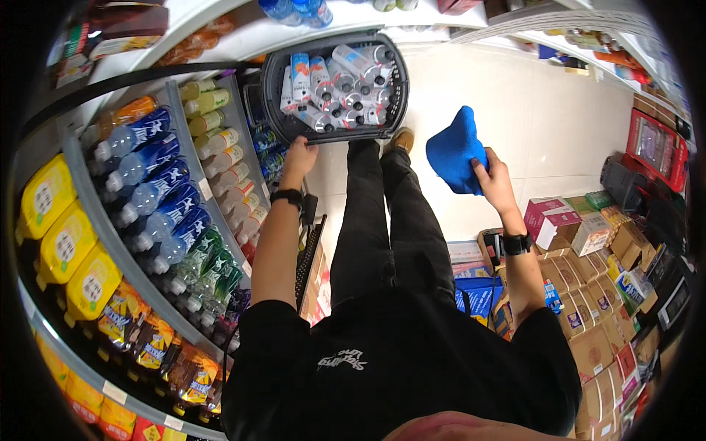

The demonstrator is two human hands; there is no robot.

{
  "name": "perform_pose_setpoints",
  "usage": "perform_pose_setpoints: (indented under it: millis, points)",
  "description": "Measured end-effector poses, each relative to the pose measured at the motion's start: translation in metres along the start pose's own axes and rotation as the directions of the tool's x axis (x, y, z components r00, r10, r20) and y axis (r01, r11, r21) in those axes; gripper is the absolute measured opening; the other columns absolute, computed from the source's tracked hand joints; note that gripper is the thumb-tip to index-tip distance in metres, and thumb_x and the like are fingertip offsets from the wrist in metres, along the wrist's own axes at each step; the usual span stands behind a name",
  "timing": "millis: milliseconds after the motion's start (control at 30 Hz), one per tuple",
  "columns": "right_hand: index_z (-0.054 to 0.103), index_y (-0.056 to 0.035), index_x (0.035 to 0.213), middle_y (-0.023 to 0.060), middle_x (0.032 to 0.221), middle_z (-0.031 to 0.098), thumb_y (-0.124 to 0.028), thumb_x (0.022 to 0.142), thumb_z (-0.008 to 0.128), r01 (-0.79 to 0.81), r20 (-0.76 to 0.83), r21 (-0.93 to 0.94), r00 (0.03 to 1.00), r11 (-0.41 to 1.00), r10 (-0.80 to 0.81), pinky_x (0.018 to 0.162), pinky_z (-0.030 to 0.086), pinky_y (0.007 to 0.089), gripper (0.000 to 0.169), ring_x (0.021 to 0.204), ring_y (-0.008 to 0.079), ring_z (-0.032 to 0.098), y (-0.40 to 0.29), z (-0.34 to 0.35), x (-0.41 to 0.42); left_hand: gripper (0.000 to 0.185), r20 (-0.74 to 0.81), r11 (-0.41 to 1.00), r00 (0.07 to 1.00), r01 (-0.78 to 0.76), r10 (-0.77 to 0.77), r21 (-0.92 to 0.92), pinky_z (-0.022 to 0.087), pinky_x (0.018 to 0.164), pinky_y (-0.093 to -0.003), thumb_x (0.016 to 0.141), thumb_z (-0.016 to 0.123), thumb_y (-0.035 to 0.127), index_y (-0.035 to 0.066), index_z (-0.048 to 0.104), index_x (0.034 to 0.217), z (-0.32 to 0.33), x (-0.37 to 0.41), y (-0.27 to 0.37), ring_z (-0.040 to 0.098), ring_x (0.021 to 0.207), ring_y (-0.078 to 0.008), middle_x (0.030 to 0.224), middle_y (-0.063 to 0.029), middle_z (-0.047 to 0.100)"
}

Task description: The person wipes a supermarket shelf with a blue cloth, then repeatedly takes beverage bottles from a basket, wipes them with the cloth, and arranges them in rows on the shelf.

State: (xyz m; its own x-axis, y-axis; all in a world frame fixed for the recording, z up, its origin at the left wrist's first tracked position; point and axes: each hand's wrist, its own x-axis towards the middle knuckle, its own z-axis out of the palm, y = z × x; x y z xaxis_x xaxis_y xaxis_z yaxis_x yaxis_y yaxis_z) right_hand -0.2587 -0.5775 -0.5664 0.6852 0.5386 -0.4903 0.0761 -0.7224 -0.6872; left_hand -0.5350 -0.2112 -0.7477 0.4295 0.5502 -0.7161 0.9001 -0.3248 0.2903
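Observation:
A dark plastic shopping basket (405, 82) holds several clear bottles (353, 99) with pale labels and a few white-and-blue cartons (300, 76). At its near left rim is my left hand (300, 155), its fingers curled on the edge. On the right, my right hand (492, 175) grips a bright blue cloth (455, 149), thumb on top, with the folded fabric hanging over the pale floor. The basket stands ahead of my feet, partly by the shelves. Whether the basket rests on something is hidden.
Shelves (182, 143) of drink bottles line the left side, with yellow cartons (66, 242) low down. Stacked cardboard boxes (595, 353) and a red box (656, 149) stand on the right. A black perforated rack edge (311, 264) is beside my left leg. More shelving curves along the top right.

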Motion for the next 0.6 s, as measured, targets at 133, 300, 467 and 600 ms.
perform_pose_setpoints:
  millis: [133,300,467,600]
  points:
    - [0.056,0.0028,0.103,0.0089,0.064,0.054,-0.016,0.091,0.054,-0.051,0.051,0.165,0.998,0.985,0.043,0.058,0.045,0.0292,0.022,0.058,0.0133,0.052,0.021,0.043,0.025,0.050,-0.197,0.992,0.980,0.012,-0.037,-0.127,0.050,0.085,-0.0426,0.079,0.069,0.035,0.000,0.058,0.113,0.034,0.082,-0.035,0.064,0.098,-0.0352,0.100,-0.0197,0.067]
    - [0.054,0.0007,0.099,0.0059,0.065,0.052,-0.014,0.089,0.054,-0.101,0.094,0.294,0.993,0.950,0.077,0.057,0.043,0.0277,0.018,0.060,0.0109,0.049,0.037,0.098,0.054,0.048,-0.161,0.958,0.964,0.174,-0.213,-0.228,0.054,0.074,-0.0421,0.080,0.067,0.038,0.001,0.062,0.109,0.062,0.186,-0.082,0.068,0.081,-0.0321,0.090,-0.0180,0.069]
    - [0.054,-0.0007,0.100,0.0034,0.070,0.050,-0.011,0.089,0.055,-0.128,0.112,0.337,0.989,0.933,0.095,0.061,0.042,0.0259,0.015,0.065,0.0098,0.046,0.045,0.118,0.066,0.048,-0.059,0.929,0.949,0.289,-0.309,-0.231,0.056,0.070,-0.0431,0.082,0.064,0.046,0.003,0.065,0.103,0.066,0.218,-0.056,0.070,0.080,-0.0308,0.088,-0.0172,0.071]
    - [0.054,-0.0005,0.100,0.0038,0.069,0.050,-0.009,0.088,0.055,-0.191,0.143,0.274,0.977,0.942,0.157,0.061,0.042,0.0262,0.014,0.064,0.0106,0.047,0.041,0.120,0.061,0.060,-0.240,0.930,0.933,0.315,-0.268,0.188,0.054,0.082,-0.0455,0.082,0.062,0.055,0.004,0.062,0.113,0.051,0.189,-0.013,0.066,0.098,-0.0333,0.103,-0.0169,0.069]
